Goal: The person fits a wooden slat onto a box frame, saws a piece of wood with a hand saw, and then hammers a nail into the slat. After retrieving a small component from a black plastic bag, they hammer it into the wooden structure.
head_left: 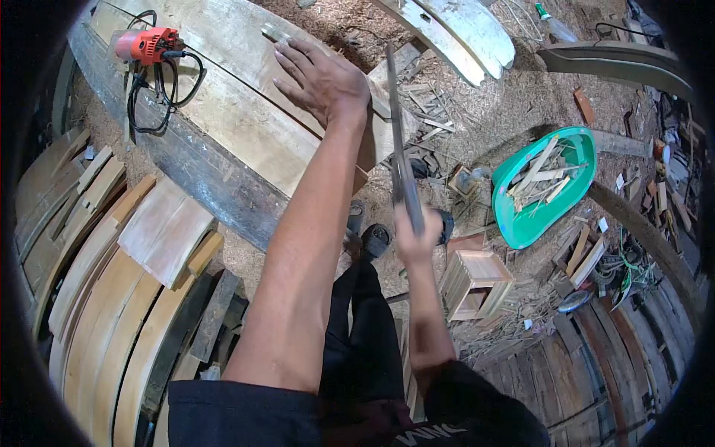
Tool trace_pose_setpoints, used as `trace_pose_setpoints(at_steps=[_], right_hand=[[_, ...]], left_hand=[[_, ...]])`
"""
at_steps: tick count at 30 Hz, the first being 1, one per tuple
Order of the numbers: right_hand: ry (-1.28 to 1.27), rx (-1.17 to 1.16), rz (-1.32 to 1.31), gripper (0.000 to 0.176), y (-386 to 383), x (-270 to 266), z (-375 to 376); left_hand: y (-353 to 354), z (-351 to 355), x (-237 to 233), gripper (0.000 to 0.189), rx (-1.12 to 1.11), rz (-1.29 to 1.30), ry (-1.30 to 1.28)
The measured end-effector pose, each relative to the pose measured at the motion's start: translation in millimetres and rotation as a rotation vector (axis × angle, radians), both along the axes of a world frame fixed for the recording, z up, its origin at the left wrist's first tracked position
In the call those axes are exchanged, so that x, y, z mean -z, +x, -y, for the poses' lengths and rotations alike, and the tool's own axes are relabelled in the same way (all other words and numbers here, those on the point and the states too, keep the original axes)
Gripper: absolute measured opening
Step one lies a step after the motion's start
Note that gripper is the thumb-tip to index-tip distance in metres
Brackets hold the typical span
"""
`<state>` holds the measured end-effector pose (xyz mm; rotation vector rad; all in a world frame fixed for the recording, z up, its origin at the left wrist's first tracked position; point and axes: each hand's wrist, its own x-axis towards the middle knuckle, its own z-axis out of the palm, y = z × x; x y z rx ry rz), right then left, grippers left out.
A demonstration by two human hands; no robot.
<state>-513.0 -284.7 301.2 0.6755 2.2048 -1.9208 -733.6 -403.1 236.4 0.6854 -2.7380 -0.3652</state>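
Observation:
My left hand (322,80) lies flat with its fingers spread on a pale wooden board (246,112). Beside its fingertips is a small metallic piece (275,33). My right hand (417,235) is wrapped round the lower end of a long, thin saw (397,127), which stands beside the board's right end and is smeared by motion. Dark gaps run between the boards under my left hand.
A red power tool (151,46) with a black cord rests on the boards at upper left. To the right are a green tub (545,186) of wood scraps and a small wooden box frame (477,283). Stacked planks (112,320) fill the lower left. Shavings cover the floor.

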Motion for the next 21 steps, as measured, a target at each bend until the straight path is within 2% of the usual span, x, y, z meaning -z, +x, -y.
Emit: trace_pose_setpoints(at_steps=[1, 3, 6, 8, 9, 11, 14, 15, 16, 18, 21], right_hand=[[-0.017, 0.016, -0.007, 0.026, -27.0, 6.6, 5.6], [0.028, -0.034, -0.058, 0.024, -13.5, 9.3, 8.3], [0.196, -0.023, -0.228, 0.018, 70.7, 1.2, 3.8], [0.136, -0.001, -0.086, 0.016, 70.5, -12.3, 3.1], [0.069, 0.021, -0.114, 0.016, 62.8, 5.0, 1.8], [-0.041, 0.027, 0.009, 0.016, -9.8, -1.0, 9.8], [0.080, -0.005, -0.025, 0.018, 16.4, 16.4, 4.2], [0.099, -0.008, -0.036, 0.029, 25.5, -4.3, 3.9], [0.189, -0.006, -0.098, 0.029, 47.4, -14.1, 4.3], [0.211, -0.016, -0.132, 0.028, 51.3, -6.2, -5.4], [0.042, 0.006, 0.013, 0.024, -18.2, 2.7, -22.1]], left_hand=[[3.7, -1.7, 0.2, 0.067, 0.004, 0.021, 0.013], [-0.6, 1.5, -1.3, 0.069, 0.011, 0.045, 0.029], [-1.0, 0.9, 1.0, 0.070, -0.005, 0.044, 0.053], [-9.9, 2.7, -2.4, 0.070, -0.004, 0.021, 0.054], [-0.8, 0.1, -3.8, 0.070, 0.005, 0.036, 0.060], [-2.5, -0.7, -4.5, 0.070, -0.014, 0.036, 0.062], [-5.3, 3.7, -3.5, 0.070, -0.021, 0.040, 0.055], [-3.0, -0.2, -1.1, 0.067, -0.023, 0.011, 0.015], [-5.2, -0.2, 1.9, 0.065, -0.036, -0.037, -0.033], [-7.7, 1.8, 9.1, 0.064, -0.065, -0.096, -0.095], [-4.1, 2.9, 1.2, 0.069, -0.015, 0.009, 0.012]])
